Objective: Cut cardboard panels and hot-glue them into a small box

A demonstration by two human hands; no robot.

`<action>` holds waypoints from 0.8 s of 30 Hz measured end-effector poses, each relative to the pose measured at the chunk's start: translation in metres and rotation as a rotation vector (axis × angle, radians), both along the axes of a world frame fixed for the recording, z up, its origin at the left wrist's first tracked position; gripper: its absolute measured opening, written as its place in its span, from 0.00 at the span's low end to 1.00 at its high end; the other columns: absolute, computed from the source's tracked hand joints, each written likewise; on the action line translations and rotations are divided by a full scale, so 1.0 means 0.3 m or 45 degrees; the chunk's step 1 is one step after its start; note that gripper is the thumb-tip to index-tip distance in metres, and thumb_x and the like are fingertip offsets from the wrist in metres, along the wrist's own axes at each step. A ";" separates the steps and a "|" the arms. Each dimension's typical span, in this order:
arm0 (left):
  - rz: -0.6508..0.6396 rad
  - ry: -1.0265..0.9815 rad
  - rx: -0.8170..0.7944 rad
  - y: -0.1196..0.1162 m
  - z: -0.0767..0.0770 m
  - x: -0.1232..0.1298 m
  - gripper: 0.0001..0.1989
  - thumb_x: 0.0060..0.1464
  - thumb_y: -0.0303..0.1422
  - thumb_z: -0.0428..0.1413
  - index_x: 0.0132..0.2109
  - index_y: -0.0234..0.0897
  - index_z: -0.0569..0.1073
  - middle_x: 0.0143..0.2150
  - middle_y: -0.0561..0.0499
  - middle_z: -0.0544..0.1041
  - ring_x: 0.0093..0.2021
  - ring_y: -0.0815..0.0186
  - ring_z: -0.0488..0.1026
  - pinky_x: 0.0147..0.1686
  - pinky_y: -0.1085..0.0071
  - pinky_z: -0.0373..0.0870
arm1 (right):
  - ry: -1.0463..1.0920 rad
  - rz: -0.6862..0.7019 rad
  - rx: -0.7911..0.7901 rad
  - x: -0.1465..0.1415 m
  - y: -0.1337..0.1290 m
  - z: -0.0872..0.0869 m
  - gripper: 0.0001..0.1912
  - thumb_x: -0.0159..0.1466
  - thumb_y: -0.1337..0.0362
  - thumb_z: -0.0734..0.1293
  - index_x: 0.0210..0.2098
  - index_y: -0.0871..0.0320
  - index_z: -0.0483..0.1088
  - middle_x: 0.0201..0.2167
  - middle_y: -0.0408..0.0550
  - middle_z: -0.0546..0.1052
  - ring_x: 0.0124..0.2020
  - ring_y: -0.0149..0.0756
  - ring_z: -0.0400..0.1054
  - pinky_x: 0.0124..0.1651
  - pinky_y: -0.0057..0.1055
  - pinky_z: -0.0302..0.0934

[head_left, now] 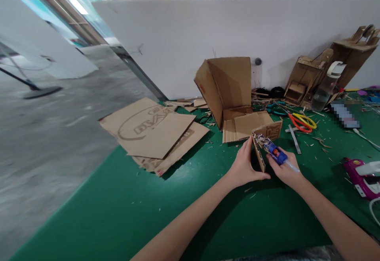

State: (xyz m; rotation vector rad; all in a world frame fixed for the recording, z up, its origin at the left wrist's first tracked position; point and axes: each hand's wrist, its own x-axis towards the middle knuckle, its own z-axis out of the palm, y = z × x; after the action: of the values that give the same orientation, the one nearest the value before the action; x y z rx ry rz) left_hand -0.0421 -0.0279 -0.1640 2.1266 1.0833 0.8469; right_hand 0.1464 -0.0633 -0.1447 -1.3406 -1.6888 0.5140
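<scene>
A small folded cardboard piece [268, 131] stands upright on the green table, its near panel edge-on to the camera. My left hand [244, 165] grips that panel from the left, with the thumb stretched along its lower end. In my right hand [285, 166] is a blue glue gun [277, 154] with a clear glue stick out of its back. The gun's front, wrapped in something silvery and ragged, lies at the inner side of the panel; its tip is hard to make out. Just behind stands an open cardboard box form [231, 82] with a flat flap [247, 124] in front.
Flat cardboard sheets [148, 128] lie on the left of the green table [118, 209]. To the right are scissors [301, 122], a metal strip [294, 139], a bottle [325, 88], a phone [344, 114] and a magenta device [363, 178]. A white partition [178, 43] rises behind.
</scene>
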 end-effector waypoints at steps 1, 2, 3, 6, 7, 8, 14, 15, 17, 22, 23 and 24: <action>0.002 0.001 -0.001 0.000 0.000 0.000 0.71 0.28 0.58 0.68 0.71 0.40 0.38 0.70 0.31 0.48 0.70 0.37 0.46 0.65 0.39 0.48 | 0.000 -0.005 -0.001 0.000 0.000 0.000 0.09 0.62 0.58 0.64 0.28 0.55 0.67 0.21 0.44 0.74 0.23 0.35 0.71 0.26 0.27 0.61; 0.004 0.000 0.000 -0.001 0.001 0.000 0.71 0.28 0.58 0.67 0.71 0.41 0.38 0.70 0.31 0.48 0.70 0.37 0.47 0.65 0.38 0.48 | -0.002 -0.015 0.002 0.001 -0.001 0.000 0.10 0.62 0.57 0.64 0.28 0.55 0.67 0.21 0.44 0.74 0.22 0.35 0.71 0.25 0.27 0.61; 0.005 -0.001 0.000 -0.001 0.003 0.000 0.71 0.28 0.58 0.67 0.71 0.41 0.38 0.70 0.32 0.48 0.70 0.37 0.47 0.65 0.38 0.48 | -0.004 -0.028 0.008 0.002 -0.001 0.000 0.10 0.62 0.57 0.64 0.27 0.55 0.67 0.20 0.44 0.74 0.22 0.35 0.70 0.25 0.27 0.60; 0.002 -0.012 0.000 -0.002 0.008 0.002 0.70 0.29 0.58 0.68 0.71 0.41 0.38 0.70 0.33 0.49 0.70 0.38 0.47 0.65 0.39 0.49 | 0.020 -0.072 0.015 0.013 -0.004 -0.002 0.12 0.63 0.55 0.65 0.27 0.55 0.66 0.19 0.44 0.73 0.20 0.34 0.69 0.24 0.27 0.60; 0.000 -0.017 0.003 -0.002 0.010 0.003 0.70 0.29 0.58 0.68 0.71 0.41 0.38 0.71 0.33 0.48 0.70 0.38 0.47 0.65 0.40 0.49 | 0.031 -0.080 0.010 0.018 -0.004 -0.003 0.12 0.63 0.54 0.65 0.27 0.55 0.66 0.19 0.44 0.73 0.20 0.34 0.69 0.24 0.28 0.60; -0.002 -0.022 0.007 -0.002 0.011 0.003 0.70 0.29 0.58 0.68 0.71 0.41 0.38 0.71 0.33 0.48 0.70 0.38 0.47 0.65 0.40 0.49 | 0.041 -0.087 0.006 0.023 -0.005 -0.004 0.13 0.63 0.54 0.65 0.27 0.55 0.67 0.20 0.44 0.73 0.20 0.34 0.69 0.24 0.28 0.60; -0.007 -0.025 0.004 -0.003 0.017 0.004 0.69 0.30 0.57 0.68 0.71 0.42 0.39 0.71 0.33 0.48 0.70 0.39 0.47 0.64 0.40 0.50 | 0.045 -0.130 0.022 0.046 -0.005 -0.007 0.14 0.63 0.53 0.64 0.26 0.55 0.65 0.20 0.44 0.73 0.21 0.34 0.69 0.25 0.28 0.61; -0.005 -0.021 -0.006 -0.004 0.019 0.004 0.69 0.30 0.57 0.68 0.71 0.42 0.39 0.71 0.33 0.48 0.70 0.39 0.47 0.64 0.40 0.50 | 0.044 -0.140 0.026 0.048 -0.005 -0.007 0.14 0.63 0.53 0.64 0.26 0.55 0.65 0.19 0.44 0.73 0.21 0.34 0.69 0.24 0.28 0.60; 0.000 -0.010 -0.029 -0.006 0.025 0.004 0.69 0.30 0.57 0.68 0.71 0.42 0.39 0.71 0.34 0.48 0.70 0.39 0.47 0.65 0.40 0.50 | 0.045 -0.165 0.029 0.052 -0.006 -0.006 0.15 0.63 0.53 0.64 0.25 0.54 0.65 0.19 0.43 0.72 0.20 0.34 0.69 0.24 0.28 0.61; -0.001 -0.001 -0.061 -0.008 0.035 0.004 0.69 0.30 0.57 0.68 0.71 0.42 0.39 0.71 0.34 0.48 0.70 0.39 0.46 0.65 0.40 0.48 | 0.003 -0.247 0.038 0.062 -0.009 -0.006 0.18 0.63 0.52 0.64 0.21 0.53 0.61 0.15 0.42 0.69 0.16 0.33 0.66 0.21 0.28 0.58; -0.002 0.001 -0.062 -0.008 0.035 0.004 0.69 0.29 0.57 0.68 0.71 0.42 0.39 0.71 0.34 0.48 0.70 0.38 0.46 0.65 0.40 0.48 | -0.009 -0.256 0.040 0.063 -0.010 -0.005 0.18 0.63 0.52 0.64 0.21 0.53 0.61 0.14 0.42 0.69 0.16 0.33 0.66 0.21 0.28 0.58; -0.002 0.002 -0.062 -0.007 0.035 0.004 0.69 0.30 0.57 0.68 0.71 0.42 0.38 0.71 0.34 0.48 0.70 0.38 0.46 0.65 0.39 0.48 | -0.020 -0.265 0.041 0.064 -0.010 -0.005 0.18 0.63 0.52 0.64 0.21 0.53 0.61 0.14 0.42 0.69 0.16 0.32 0.66 0.21 0.27 0.58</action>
State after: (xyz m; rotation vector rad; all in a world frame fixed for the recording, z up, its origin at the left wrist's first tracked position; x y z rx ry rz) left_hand -0.0410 -0.0302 -0.1536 2.0875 1.0924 0.8104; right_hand 0.1656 -0.0662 -0.1462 -1.4797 -1.5417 0.3546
